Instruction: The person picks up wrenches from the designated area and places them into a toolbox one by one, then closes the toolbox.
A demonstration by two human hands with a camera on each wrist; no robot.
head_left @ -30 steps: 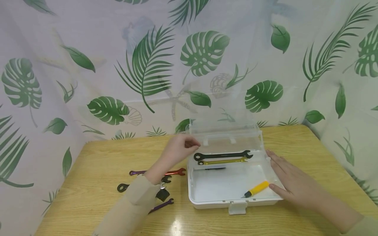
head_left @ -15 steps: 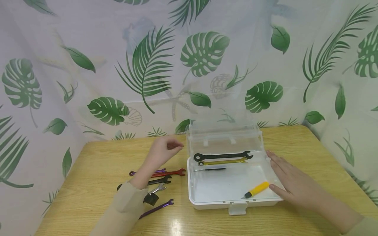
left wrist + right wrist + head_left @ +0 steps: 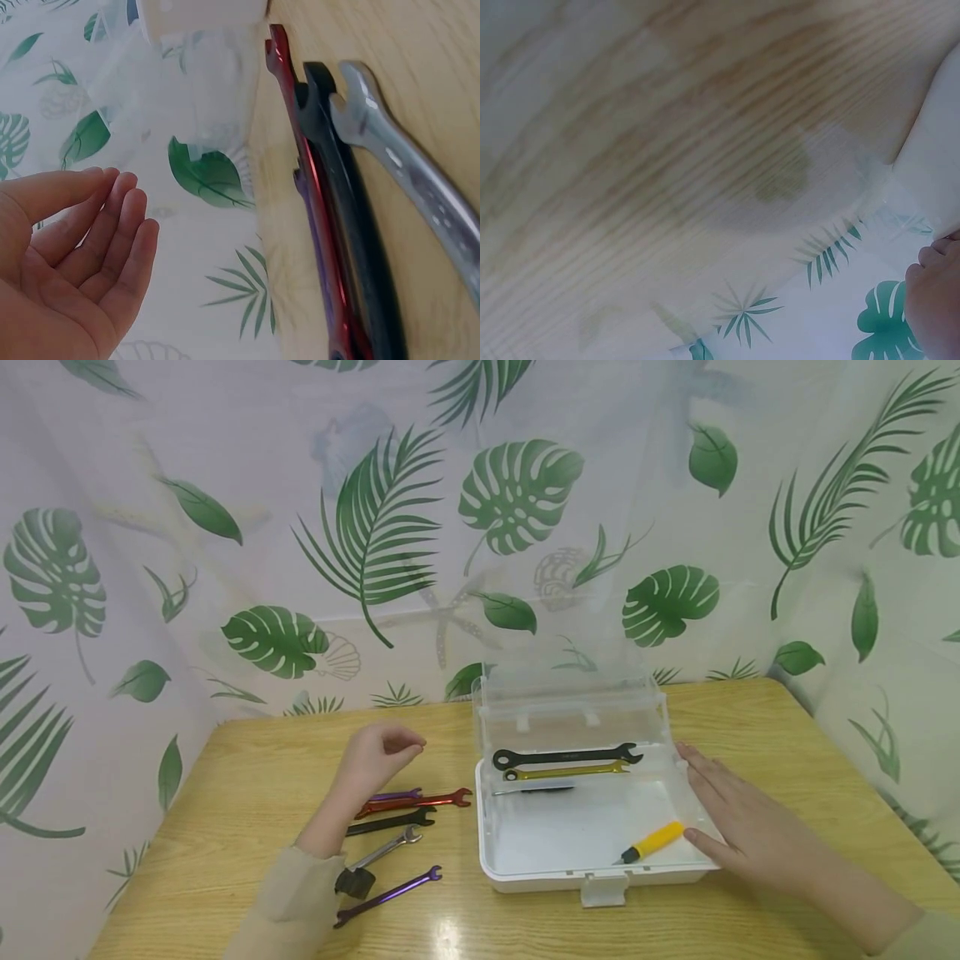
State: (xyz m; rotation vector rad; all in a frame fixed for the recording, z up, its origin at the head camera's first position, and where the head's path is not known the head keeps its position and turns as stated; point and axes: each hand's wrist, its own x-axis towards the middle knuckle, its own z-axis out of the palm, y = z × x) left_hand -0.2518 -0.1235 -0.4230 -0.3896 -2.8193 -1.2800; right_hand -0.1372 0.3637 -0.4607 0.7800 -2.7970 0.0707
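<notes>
My left hand [image 3: 378, 764] hovers above the table's left part and holds nothing. In the left wrist view its thumb meets the loosely bent fingertips. Below it lie a red wrench [image 3: 438, 799], a black wrench [image 3: 390, 821], a silver wrench [image 3: 386, 849] and two purple wrenches, one in front [image 3: 393, 893] and one behind the red. My right hand [image 3: 750, 818] rests with straight fingers along the right side of a white toolbox [image 3: 540, 882], thumb at its rim. Inside are a larger black wrench [image 3: 570, 758], a gold wrench [image 3: 566, 771] and a yellow utility knife [image 3: 656, 841].
The clear lid [image 3: 577, 693] stands raised at the back of the toolbox, near the leaf-patterned curtain [image 3: 517, 485]. A slim dark-handled tool [image 3: 551, 790] lies behind the knife. A white latch [image 3: 603, 890] hangs at the front. Wooden table [image 3: 510, 935] surrounds the box.
My left hand has moved left and slightly down, away from the toolbox, uncovering more of the loose wrenches. The right hand has stayed put.
</notes>
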